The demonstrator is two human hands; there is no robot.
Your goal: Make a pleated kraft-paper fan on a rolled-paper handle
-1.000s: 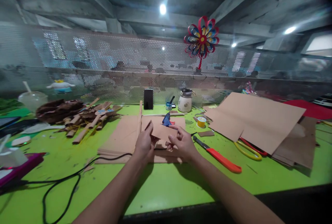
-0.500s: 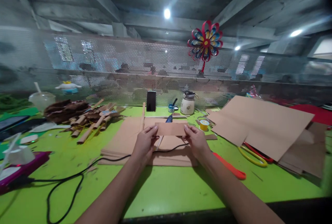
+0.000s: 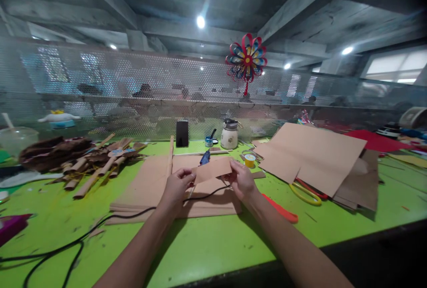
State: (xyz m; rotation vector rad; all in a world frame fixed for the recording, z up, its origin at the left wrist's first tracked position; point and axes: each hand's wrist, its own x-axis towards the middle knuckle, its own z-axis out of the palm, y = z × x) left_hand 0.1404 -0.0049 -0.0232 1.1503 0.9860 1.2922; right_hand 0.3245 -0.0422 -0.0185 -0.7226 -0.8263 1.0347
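Observation:
A small rectangular strip of brown cardboard is stretched between my two hands, tilted so its right end is higher. My left hand pinches the left end between thumb and fingers. At the other end, my right hand is closed on the strip, thumb on top. Beneath them lies a stack of brown cardboard sheets. Just behind the strip sits a blue tool, possibly a glue gun, partly hidden. A black cord runs across the stack under my hands.
A knife with an orange handle lies right of my right forearm. Large cardboard sheets cover yellow-handled scissors at right. Rolled paper sticks are heaped at left. A phone, jar and yellow tape roll stand behind.
The cardboard strip was angled in my hands, then held level and flat between them; now its right end is raised. The view has turned slightly to the right.

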